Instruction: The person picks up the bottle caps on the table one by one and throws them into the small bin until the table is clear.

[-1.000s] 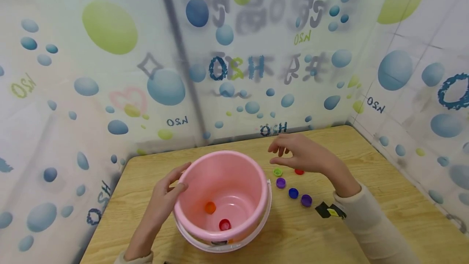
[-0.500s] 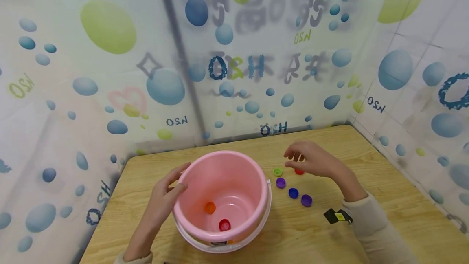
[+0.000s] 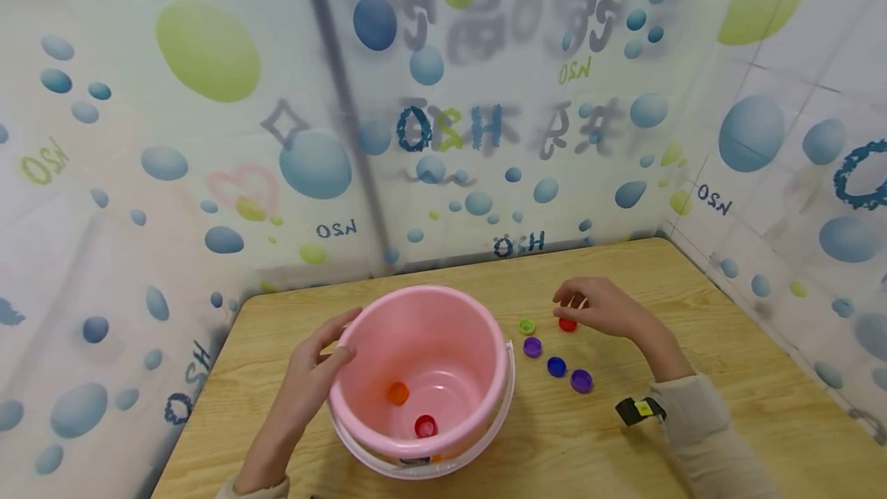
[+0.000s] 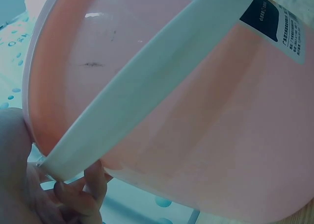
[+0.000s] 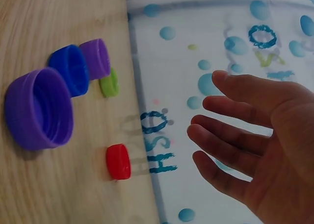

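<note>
A pink bucket with a white handle stands on the table, an orange cap and a red cap inside it. My left hand grips the bucket's left rim, thumb over the inside edge. Just above another red cap on the table is my right hand, its fingers loosely bent and holding nothing. In the right wrist view that hand is apart from the red cap.
Right of the bucket lie a green cap, a purple cap, a blue cap and a larger purple cap. The wooden table meets a patterned curtain at its back edge.
My right hand has moved right and down, from beyond the green cap to above the red cap on the table. My left hand and the bucket have stayed in place.
</note>
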A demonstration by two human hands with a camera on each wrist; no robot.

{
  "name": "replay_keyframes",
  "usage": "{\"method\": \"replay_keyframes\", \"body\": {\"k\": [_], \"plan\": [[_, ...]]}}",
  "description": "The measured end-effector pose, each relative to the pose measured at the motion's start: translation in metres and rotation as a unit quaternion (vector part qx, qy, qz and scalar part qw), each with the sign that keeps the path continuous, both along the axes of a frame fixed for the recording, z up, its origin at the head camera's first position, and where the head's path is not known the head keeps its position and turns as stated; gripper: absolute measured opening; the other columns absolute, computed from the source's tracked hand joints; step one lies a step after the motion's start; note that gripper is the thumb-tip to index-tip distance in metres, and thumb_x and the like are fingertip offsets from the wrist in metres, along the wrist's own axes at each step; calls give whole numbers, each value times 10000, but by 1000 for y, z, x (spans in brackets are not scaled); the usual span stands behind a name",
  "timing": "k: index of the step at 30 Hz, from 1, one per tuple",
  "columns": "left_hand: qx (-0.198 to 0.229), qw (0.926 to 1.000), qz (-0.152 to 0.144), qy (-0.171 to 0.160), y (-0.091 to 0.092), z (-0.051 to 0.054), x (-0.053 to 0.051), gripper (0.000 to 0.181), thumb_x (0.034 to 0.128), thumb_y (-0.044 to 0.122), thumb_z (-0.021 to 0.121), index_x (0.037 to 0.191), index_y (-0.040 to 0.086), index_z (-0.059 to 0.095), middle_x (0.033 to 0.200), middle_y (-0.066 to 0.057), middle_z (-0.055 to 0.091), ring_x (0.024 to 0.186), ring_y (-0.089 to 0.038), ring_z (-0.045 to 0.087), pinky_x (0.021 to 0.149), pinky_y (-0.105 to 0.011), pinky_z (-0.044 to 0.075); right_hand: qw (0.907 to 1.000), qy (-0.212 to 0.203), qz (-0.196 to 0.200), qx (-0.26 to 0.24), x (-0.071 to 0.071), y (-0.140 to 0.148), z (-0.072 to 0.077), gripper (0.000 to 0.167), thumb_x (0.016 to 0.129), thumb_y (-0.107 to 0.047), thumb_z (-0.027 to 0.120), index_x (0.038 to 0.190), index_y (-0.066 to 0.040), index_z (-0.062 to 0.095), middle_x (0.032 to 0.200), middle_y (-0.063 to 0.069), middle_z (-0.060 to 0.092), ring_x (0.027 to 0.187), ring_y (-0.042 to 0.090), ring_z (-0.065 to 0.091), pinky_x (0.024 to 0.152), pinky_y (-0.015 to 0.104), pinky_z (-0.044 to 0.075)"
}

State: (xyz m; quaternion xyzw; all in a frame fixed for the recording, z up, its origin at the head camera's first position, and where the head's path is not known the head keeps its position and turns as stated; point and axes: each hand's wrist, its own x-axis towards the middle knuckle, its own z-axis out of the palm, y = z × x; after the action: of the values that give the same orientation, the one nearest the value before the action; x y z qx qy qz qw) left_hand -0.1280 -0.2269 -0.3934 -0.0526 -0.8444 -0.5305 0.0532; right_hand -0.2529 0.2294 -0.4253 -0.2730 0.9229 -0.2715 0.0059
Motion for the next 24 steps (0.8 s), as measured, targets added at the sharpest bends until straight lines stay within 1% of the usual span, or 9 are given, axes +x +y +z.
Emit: {"method": "replay_keyframes", "body": {"k": [5,8,15,20,24], "plan": [[-9,10000,42,-58,1,0,-2,461,1030,155,538,1487,202,565,1418,-147,620,1152,-289,676,818,-219,586,9999,79,-72,-44,-4,8,-13,234,970,-228,716,1088,-27,723,991,21,731,871,122,662,759,270,567],[7,10000,31,-70,1,0,-2,462,1030,152,535,1489,203,562,1420,-144,618,1151,-286,674,814,-213,583,9998,36,-162,-74,-6,11,-20,258,972,-239,713,1101,-15,721,1008,34,733,888,143,661,775,294,570],[35,10000,-29,22,1,-1,0,460,1032,146,528,1489,189,561,1399,-165,623,1078,-280,710,798,-239,601,9984,-310,-451,-113,-12,16,-35,279,974,-243,707,1141,-20,711,1055,69,724,949,201,660,818,355,572],[-15,10000,-28,34,1,0,0,459,1037,148,527,1492,189,557,1428,-156,610,1115,-298,698,812,-229,594,9978,-361,-532,-148,-16,19,-44,293,977,-231,703,1170,-12,698,1117,113,719,992,245,682,845,416,593],[-5,10000,18,-52,1,1,0,463,1035,148,530,1495,193,556,1441,-157,604,1148,-313,685,815,-227,593,9962,-567,-634,-194,-18,22,-50,312,974,-230,704,1197,-12,685,1172,145,704,1037,282,689,861,440,602]]}}
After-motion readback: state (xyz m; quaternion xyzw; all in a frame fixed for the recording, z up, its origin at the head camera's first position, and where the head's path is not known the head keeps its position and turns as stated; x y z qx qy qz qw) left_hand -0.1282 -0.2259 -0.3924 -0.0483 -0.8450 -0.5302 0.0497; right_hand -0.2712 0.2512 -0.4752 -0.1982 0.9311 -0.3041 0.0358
